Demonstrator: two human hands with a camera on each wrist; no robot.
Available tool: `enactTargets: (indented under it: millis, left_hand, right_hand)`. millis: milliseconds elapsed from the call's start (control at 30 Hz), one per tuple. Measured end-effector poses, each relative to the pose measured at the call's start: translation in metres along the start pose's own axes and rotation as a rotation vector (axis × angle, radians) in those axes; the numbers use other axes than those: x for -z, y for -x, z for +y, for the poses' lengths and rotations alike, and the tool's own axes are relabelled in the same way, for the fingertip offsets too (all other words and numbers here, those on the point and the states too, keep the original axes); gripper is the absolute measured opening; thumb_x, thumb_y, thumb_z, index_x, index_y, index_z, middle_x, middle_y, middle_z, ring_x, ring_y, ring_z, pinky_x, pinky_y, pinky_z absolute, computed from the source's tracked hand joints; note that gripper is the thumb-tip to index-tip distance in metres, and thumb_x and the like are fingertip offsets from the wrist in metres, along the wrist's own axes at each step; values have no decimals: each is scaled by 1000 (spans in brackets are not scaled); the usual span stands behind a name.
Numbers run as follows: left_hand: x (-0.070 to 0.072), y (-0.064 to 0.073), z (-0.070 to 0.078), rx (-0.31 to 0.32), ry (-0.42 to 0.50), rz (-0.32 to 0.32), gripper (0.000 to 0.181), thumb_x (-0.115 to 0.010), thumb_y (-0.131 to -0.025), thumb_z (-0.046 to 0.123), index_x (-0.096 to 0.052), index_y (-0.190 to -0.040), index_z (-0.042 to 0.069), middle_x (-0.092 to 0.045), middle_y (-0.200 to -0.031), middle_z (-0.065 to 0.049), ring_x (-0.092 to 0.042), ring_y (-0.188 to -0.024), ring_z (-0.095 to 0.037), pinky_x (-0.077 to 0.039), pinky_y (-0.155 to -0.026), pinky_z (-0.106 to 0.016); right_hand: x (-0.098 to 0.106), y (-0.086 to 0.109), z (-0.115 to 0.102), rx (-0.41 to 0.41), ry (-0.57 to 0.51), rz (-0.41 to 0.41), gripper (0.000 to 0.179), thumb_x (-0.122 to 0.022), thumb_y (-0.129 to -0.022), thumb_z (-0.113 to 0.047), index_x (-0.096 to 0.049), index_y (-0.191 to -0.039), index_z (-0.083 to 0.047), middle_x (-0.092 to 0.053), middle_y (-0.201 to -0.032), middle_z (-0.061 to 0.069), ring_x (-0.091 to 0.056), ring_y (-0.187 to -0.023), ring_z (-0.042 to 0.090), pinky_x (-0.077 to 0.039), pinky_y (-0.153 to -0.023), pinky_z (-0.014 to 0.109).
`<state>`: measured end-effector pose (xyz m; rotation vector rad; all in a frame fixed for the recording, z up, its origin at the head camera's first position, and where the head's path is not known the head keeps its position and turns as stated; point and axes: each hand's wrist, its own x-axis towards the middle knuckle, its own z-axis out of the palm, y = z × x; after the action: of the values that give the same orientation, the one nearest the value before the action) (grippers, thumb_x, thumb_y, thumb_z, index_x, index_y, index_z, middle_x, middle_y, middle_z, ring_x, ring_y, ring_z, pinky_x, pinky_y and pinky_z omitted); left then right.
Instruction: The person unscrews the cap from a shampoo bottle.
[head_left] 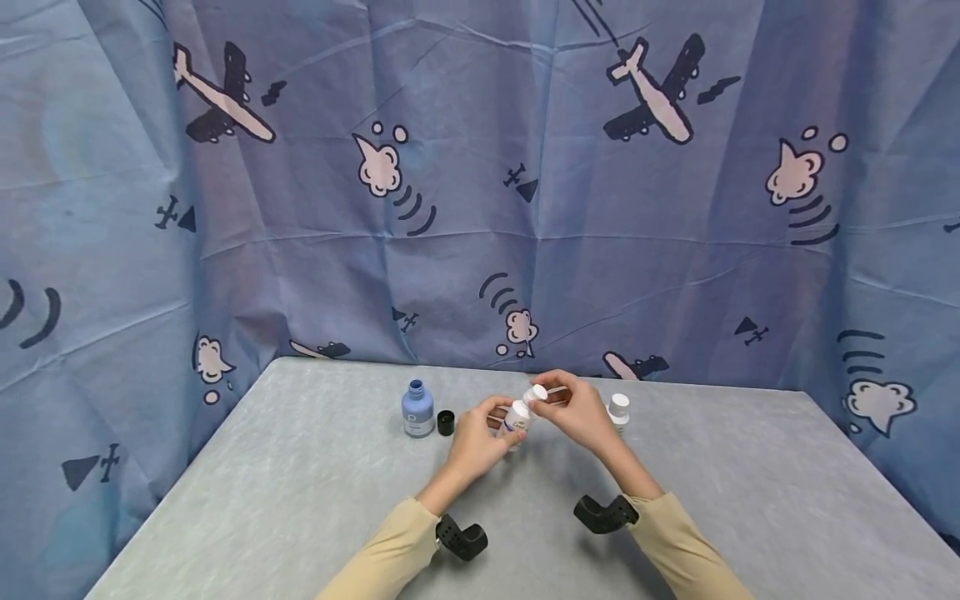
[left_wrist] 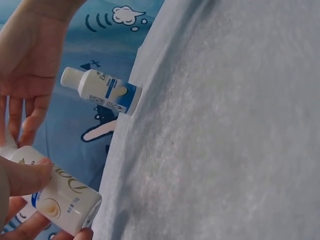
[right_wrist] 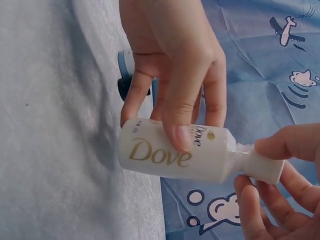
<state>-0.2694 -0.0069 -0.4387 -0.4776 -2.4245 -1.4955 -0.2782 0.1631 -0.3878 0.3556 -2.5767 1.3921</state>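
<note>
A small white Dove bottle [head_left: 517, 417] is held tilted above the table by my left hand [head_left: 478, 440], thumb across its label and fingers behind. My right hand [head_left: 579, 417] pinches the bottle's white cap [right_wrist: 264, 168] between thumb and fingers. A strip of the bottle's neck [right_wrist: 243, 151] shows between cap and shoulder in the right wrist view. Whether the cap still touches the neck, I cannot tell. In the left wrist view, the held Dove bottle [left_wrist: 70, 202] has its base toward the table, and my left thumb [left_wrist: 30, 177] partly covers its label.
A blue bottle [head_left: 417, 414] with an uncapped neck stands left of my hands. Beside it sits a black cap [head_left: 446, 423]. Another white bottle [left_wrist: 110, 92] with a blue lower part stands capped beyond my right wrist. A patterned curtain [head_left: 480, 183] hangs behind the grey table [head_left: 315, 467].
</note>
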Motion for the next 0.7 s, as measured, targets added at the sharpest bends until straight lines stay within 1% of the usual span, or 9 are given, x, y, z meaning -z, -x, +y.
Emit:
enactTargets:
  millis: [100,133,233,333,467,633,700]
  left_hand:
    - [-1,-2,-3,-11,14,15,39,-81,-74,13,-65,-109,6,-72,-94,-12,-68,-80,-23,-56,-73,-32]
    - [-1,-2,-4,-11,20,18,39,-81,-74,13,-65,-109,5,-72,-94,-13,-68,-80,-23,-55,-73,-31]
    - [-2,-2,-7,-1,33,24,38,-81,-74,11,-65,-109,5,-72,-95,-13,-68,-81,-23,-55,-73,-30]
    - [-3,-1,-9,27,37,27,39,-81,-74,11,-65,-109,5,-71,-95,-13,-68,-81,-23,-55,-73,-31]
    - [-5,-2,-9,64,37,43,39,-81,-74,11,-64,-109,5,-71,-96,-12,-67,-82,-22,-54,-74,-32]
    - [-8,-6,-10,107,44,67,41,-82,-73,11,-63,-109,5,-70,-96,-12,-66,-84,-23,-53,-76,-33]
    - [-9,-8,-12,115,48,72,42,-82,-73,11,-63,-110,4,-70,-97,-12,-65,-84,-23,-53,-76,-33]
  right_hand:
    - [1,-2,1,10,-20,0,26,-72,-79,-7,-66,-103,-3,-66,-99,15,-65,-81,20,-55,-64,31]
    - [1,-2,1,12,-29,-5,25,-72,-78,-5,-66,-103,-3,-66,-99,16,-65,-82,21,-54,-66,27]
    - [1,-3,2,12,-31,-8,24,-73,-78,-4,-66,-101,-3,-67,-97,16,-63,-81,19,-52,-68,24]
    - [2,-3,3,0,-18,-2,23,-74,-79,-5,-67,-100,-3,-67,-97,15,-60,-80,18,-50,-68,24]
    - [2,-2,4,-30,-30,2,23,-73,-80,-7,-66,-101,-3,-65,-101,15,-60,-80,19,-50,-67,26]
    - [3,-3,6,-38,-44,-5,27,-73,-78,-3,-65,-104,-1,-64,-104,18,-63,-83,21,-52,-67,26]
    - [3,-4,7,-40,-45,-4,29,-73,-77,0,-65,-105,-1,-64,-104,19,-64,-83,21,-52,-66,25]
